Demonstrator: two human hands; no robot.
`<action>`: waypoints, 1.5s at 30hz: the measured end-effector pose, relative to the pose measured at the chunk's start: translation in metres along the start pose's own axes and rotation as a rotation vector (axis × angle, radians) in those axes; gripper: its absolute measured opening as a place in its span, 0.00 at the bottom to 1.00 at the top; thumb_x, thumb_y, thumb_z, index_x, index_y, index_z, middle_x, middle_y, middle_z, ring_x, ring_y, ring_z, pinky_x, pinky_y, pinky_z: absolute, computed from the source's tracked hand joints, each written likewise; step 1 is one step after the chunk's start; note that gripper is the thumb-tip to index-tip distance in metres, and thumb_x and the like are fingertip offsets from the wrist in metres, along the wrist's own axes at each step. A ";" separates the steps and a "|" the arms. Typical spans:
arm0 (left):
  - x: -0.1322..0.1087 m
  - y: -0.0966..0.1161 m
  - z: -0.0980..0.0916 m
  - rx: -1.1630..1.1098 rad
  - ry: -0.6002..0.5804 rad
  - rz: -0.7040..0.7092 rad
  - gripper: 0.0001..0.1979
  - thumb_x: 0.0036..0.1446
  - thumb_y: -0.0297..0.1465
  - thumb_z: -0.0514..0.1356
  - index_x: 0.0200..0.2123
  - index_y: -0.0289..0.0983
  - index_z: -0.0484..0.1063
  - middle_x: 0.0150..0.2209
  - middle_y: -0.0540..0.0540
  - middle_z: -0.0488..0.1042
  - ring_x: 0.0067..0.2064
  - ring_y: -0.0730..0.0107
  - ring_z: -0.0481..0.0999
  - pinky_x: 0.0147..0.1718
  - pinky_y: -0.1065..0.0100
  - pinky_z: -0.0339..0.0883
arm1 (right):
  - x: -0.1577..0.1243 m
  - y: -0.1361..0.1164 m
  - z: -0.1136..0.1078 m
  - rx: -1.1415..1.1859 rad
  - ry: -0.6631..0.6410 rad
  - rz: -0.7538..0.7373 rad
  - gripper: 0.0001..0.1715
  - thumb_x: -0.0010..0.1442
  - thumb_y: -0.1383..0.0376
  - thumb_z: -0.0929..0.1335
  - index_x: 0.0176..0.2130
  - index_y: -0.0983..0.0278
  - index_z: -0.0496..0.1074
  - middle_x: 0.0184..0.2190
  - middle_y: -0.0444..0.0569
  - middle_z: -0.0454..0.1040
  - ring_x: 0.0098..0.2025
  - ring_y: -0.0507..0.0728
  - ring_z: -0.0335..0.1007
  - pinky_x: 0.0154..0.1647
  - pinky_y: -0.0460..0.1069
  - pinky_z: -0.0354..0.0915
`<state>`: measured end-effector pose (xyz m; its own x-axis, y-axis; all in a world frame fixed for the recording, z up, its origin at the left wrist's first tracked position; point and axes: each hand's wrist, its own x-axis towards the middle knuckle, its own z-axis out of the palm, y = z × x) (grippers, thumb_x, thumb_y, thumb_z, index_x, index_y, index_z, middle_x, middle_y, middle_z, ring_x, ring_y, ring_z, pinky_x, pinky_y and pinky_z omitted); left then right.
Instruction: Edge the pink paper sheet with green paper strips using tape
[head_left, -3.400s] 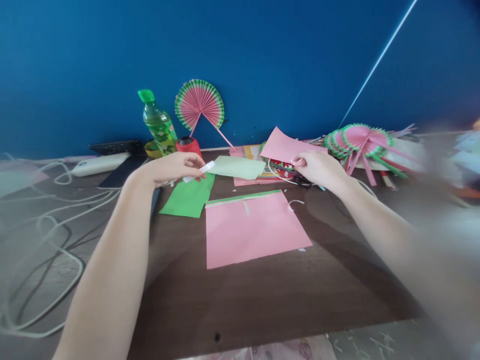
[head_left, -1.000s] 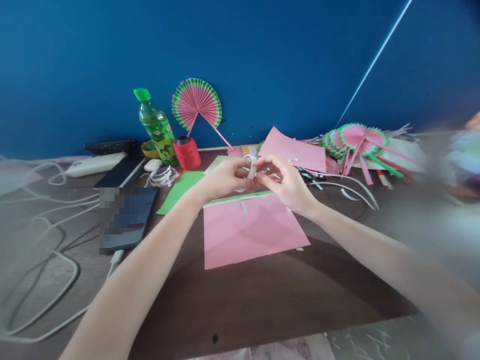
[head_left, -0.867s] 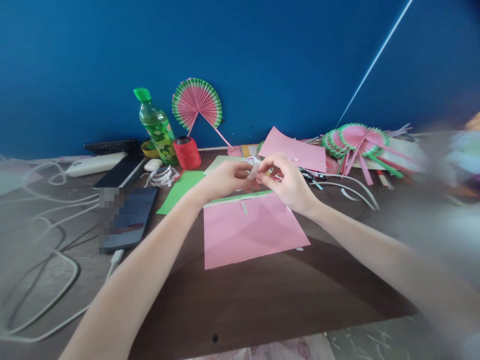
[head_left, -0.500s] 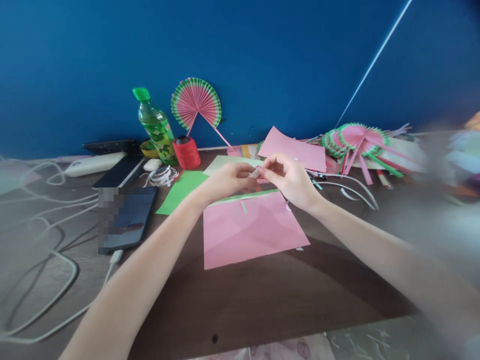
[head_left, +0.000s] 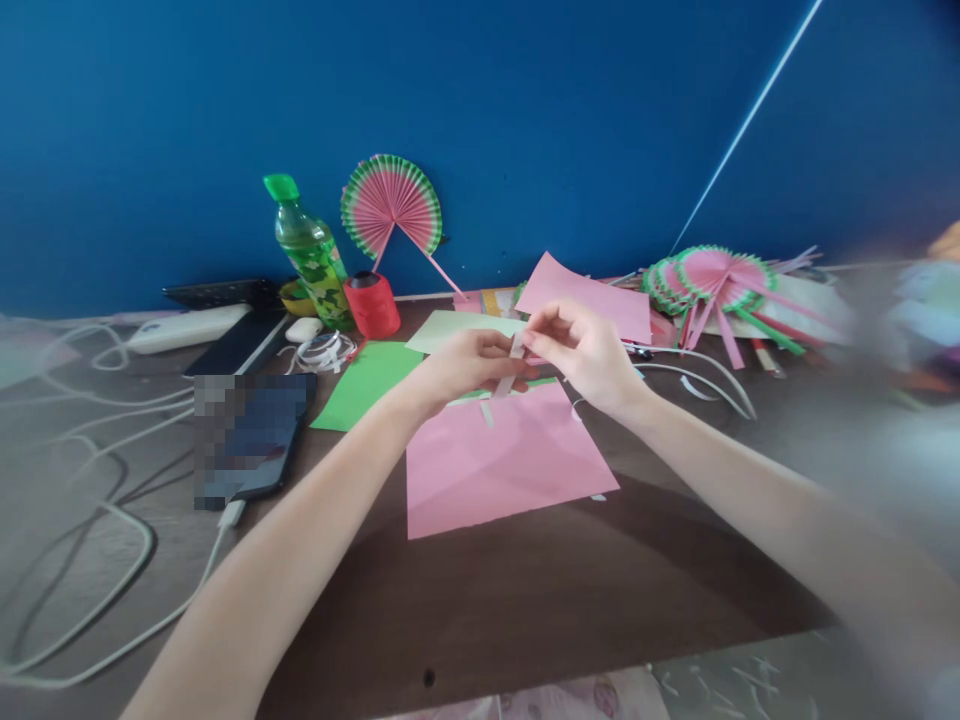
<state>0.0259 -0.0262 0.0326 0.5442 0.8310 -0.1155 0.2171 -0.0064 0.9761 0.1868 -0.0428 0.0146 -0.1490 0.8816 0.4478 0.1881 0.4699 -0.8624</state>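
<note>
Both my hands meet above the far edge of a pink paper sheet (head_left: 502,460) on the dark wooden table (head_left: 525,600). My left hand (head_left: 469,365) is closed around a small white strip (head_left: 510,368) that hangs down between the hands. My right hand (head_left: 585,350) pinches the top end of the same strip. A thin green band (head_left: 480,396) runs along the sheet's far edge. A green paper sheet (head_left: 367,382) lies to the left, and a pale green sheet (head_left: 457,325) lies behind the hands.
A green bottle (head_left: 307,250), a red spool (head_left: 373,303) and a pink-green paper fan (head_left: 391,207) stand by the blue wall. More fans (head_left: 712,280) and a loose pink sheet (head_left: 592,295) lie right. A phone (head_left: 247,435) and white cables (head_left: 90,420) lie left.
My hands came together from apart and took up a small white roll, and a white strip now hangs between them. The phone, hidden before by my left arm, is in view.
</note>
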 end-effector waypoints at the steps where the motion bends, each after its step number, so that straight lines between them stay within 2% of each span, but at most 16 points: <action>1: 0.000 0.000 0.000 -0.021 0.001 -0.007 0.06 0.51 0.27 0.61 0.34 0.32 0.69 0.37 0.41 0.77 0.35 0.66 0.78 0.38 0.62 0.69 | 0.000 -0.001 0.000 0.023 -0.002 0.003 0.11 0.53 0.59 0.69 0.32 0.64 0.66 0.28 0.45 0.71 0.31 0.52 0.70 0.33 0.49 0.69; 5: -0.002 0.001 -0.002 -0.059 0.021 -0.011 0.05 0.52 0.27 0.60 0.34 0.32 0.69 0.38 0.40 0.78 0.36 0.67 0.78 0.38 0.63 0.69 | 0.001 -0.005 -0.002 0.068 0.019 -0.016 0.09 0.53 0.62 0.68 0.36 0.63 0.67 0.34 0.46 0.72 0.34 0.52 0.69 0.33 0.48 0.69; 8: -0.002 0.002 -0.002 -0.067 0.041 -0.004 0.05 0.52 0.27 0.61 0.33 0.32 0.68 0.38 0.40 0.78 0.36 0.67 0.78 0.38 0.63 0.69 | 0.002 -0.003 -0.002 0.016 0.081 -0.028 0.09 0.52 0.66 0.68 0.36 0.63 0.67 0.37 0.47 0.71 0.33 0.50 0.68 0.33 0.48 0.69; 11: -0.001 0.001 -0.001 -0.107 0.063 -0.007 0.06 0.51 0.26 0.61 0.33 0.32 0.67 0.37 0.40 0.78 0.37 0.66 0.78 0.38 0.62 0.70 | 0.002 0.002 -0.002 -0.026 0.093 0.017 0.05 0.51 0.66 0.67 0.33 0.63 0.67 0.33 0.46 0.70 0.31 0.50 0.67 0.31 0.48 0.69; 16: 0.001 -0.002 0.001 -0.095 0.086 0.034 0.05 0.51 0.25 0.61 0.32 0.32 0.67 0.30 0.44 0.77 0.35 0.66 0.78 0.37 0.63 0.69 | 0.001 0.008 0.001 -0.025 -0.016 0.027 0.05 0.52 0.65 0.68 0.32 0.63 0.68 0.29 0.45 0.70 0.32 0.53 0.70 0.33 0.51 0.70; 24: 0.002 -0.003 0.005 0.010 0.152 0.065 0.06 0.50 0.26 0.62 0.31 0.32 0.66 0.24 0.48 0.74 0.29 0.70 0.75 0.34 0.66 0.67 | 0.001 0.009 0.001 -0.007 -0.018 0.051 0.05 0.50 0.66 0.69 0.29 0.63 0.67 0.27 0.44 0.71 0.28 0.53 0.71 0.33 0.52 0.71; 27: 0.001 -0.003 0.007 -0.017 0.164 0.069 0.07 0.49 0.26 0.62 0.30 0.33 0.65 0.22 0.49 0.73 0.29 0.70 0.75 0.35 0.65 0.68 | 0.002 0.009 0.001 -0.005 -0.023 0.064 0.05 0.51 0.66 0.69 0.28 0.64 0.67 0.26 0.44 0.71 0.27 0.53 0.71 0.33 0.53 0.70; 32: 0.000 -0.002 0.006 -0.132 0.139 0.051 0.04 0.54 0.27 0.57 0.28 0.34 0.64 0.23 0.48 0.73 0.31 0.70 0.76 0.38 0.64 0.69 | 0.002 0.009 0.000 -0.046 -0.011 0.054 0.08 0.51 0.62 0.69 0.29 0.64 0.68 0.26 0.45 0.71 0.29 0.53 0.70 0.33 0.52 0.68; 39: 0.000 0.001 0.011 -0.268 0.124 0.068 0.08 0.59 0.25 0.51 0.28 0.34 0.64 0.26 0.47 0.75 0.32 0.72 0.77 0.40 0.66 0.69 | 0.001 0.006 0.001 -0.032 0.021 0.031 0.08 0.53 0.61 0.69 0.31 0.64 0.68 0.29 0.46 0.71 0.32 0.53 0.70 0.35 0.52 0.70; 45: 0.003 -0.005 0.010 -0.175 0.145 0.145 0.06 0.59 0.26 0.53 0.28 0.34 0.63 0.21 0.52 0.69 0.28 0.75 0.75 0.38 0.68 0.68 | -0.001 0.005 0.003 -0.143 0.076 -0.033 0.06 0.54 0.63 0.68 0.32 0.63 0.68 0.30 0.47 0.72 0.35 0.54 0.70 0.37 0.53 0.70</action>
<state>0.0347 -0.0298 0.0256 0.4352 0.8993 0.0428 -0.0053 -0.0450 0.9990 0.1850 -0.0417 0.0094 -0.0842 0.8639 0.4967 0.3213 0.4953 -0.8071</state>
